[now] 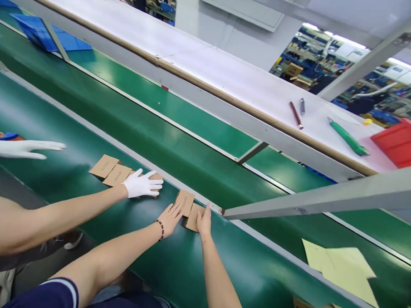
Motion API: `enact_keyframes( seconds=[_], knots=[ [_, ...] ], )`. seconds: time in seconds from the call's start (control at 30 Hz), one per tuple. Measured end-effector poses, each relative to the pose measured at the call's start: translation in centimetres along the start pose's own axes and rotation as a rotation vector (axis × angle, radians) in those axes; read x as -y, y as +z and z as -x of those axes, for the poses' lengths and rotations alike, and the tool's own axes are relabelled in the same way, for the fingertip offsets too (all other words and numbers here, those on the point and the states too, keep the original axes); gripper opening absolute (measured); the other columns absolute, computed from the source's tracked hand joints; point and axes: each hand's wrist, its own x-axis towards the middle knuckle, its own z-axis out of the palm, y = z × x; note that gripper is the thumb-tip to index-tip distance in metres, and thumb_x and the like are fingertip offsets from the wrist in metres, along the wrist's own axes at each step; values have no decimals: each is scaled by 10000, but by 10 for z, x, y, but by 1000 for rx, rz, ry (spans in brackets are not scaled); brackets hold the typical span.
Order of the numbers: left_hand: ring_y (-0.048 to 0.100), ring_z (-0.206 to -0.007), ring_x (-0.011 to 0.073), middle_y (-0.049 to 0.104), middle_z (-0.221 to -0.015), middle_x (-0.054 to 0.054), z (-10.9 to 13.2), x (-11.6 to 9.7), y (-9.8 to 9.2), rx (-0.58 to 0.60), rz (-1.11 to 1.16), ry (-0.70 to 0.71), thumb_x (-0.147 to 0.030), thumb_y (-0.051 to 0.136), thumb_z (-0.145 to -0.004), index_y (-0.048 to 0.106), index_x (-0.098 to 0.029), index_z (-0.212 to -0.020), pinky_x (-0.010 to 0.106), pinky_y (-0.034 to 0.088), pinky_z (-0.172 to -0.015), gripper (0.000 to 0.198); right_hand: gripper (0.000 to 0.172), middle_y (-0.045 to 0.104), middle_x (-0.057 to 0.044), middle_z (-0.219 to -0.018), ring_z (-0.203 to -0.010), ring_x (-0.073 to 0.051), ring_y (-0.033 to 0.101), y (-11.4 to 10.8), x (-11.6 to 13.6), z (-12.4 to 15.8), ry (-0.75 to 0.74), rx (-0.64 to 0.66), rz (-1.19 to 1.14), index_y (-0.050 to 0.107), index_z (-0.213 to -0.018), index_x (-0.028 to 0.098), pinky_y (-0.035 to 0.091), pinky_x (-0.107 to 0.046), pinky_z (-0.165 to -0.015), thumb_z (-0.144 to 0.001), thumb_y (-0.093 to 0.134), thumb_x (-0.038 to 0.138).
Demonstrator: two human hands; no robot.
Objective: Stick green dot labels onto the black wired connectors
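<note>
Two small brown cardboard boxes (185,201) (192,218) lie side by side on the green conveyor belt (91,122), against its far rail. My left hand (170,218), with a bead bracelet on the wrist, rests flat with fingers stretched out on the left box. My right hand (204,222) lies beside the right box, fingers straight and touching its edge. Left of them, a co-worker's white-gloved hand (143,184) presses on a row of similar boxes (111,170). The co-worker's other gloved hand (22,148) hovers further left.
A grey metal frame bar (326,198) crosses above the belt on the right. Yellow paper sheets (340,269) lie on the belt at lower right. On the white shelf behind are a green tool (349,138), two pens (295,115) and a red bin (401,142). Blue trays (40,31) sit far left.
</note>
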Motion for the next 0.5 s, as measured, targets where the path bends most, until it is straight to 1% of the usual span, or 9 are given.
enact_keyframes(
  seconds=[0.07,0.17,0.23,0.3,0.33,0.4,0.47,0.5],
  knots=[
    [62,-1344,222,157,-1458,100,29,13,5,0,4,-36,-99,388,-724,231,-130,-1369,463,114,-1076,664,619,236,-158,-1412,-1306,-226,234,10,18,-14,-55,22,-18,98,-1387,50,269,-368,-1031,-862,288,317],
    [82,-1343,218,150,-1463,66,85,42,8,0,18,-164,-80,382,-715,198,-182,-1383,463,161,-1075,700,601,235,-170,-1410,-1311,-238,222,38,57,-24,-116,54,-40,146,-1378,43,266,-387,-1032,-858,290,308],
    [110,-1338,233,162,-1458,72,127,64,7,-16,23,-278,-87,397,-718,246,-205,-1370,460,202,-1069,679,589,237,-183,-1403,-1310,-250,224,62,91,-26,-150,79,-48,167,-1374,41,274,-407,-1024,-861,283,306],
    [155,-1327,247,232,-1435,79,173,85,10,-11,20,-409,-98,401,-731,354,-210,-1326,459,239,-1060,608,583,232,-199,-1399,-1304,-260,238,87,128,-28,-184,105,-52,166,-1374,40,288,-430,-1010,-864,274,301],
    [178,-1320,248,275,-1418,74,197,93,15,7,17,-480,-106,402,-736,405,-218,-1299,454,256,-1057,573,584,226,-210,-1397,-1301,-266,245,100,147,-29,-200,118,-53,153,-1377,38,292,-444,-1002,-865,268,294],
    [209,-1309,236,322,-1395,36,248,103,33,63,2,-644,-124,420,-729,442,-272,-1272,432,265,-1062,563,599,213,-233,-1394,-1294,-280,259,123,189,-32,-229,144,-48,98,-1384,30,289,-476,-991,-864,266,275],
    [241,-1293,225,365,-1367,-34,298,102,57,168,7,-791,-150,474,-690,444,-401,-1236,415,274,-1057,602,633,211,-248,-1389,-1283,-290,279,145,232,-37,-257,175,-35,24,-1389,28,278,-497,-987,-861,286,260],
    [259,-1282,232,395,-1344,-80,321,98,68,220,5,-863,-147,503,-657,413,-486,-1215,433,275,-1049,660,656,212,-253,-1387,-1276,-293,293,155,255,-39,-270,194,-28,-11,-1388,28,276,-501,-986,-859,304,254]
  ],
)
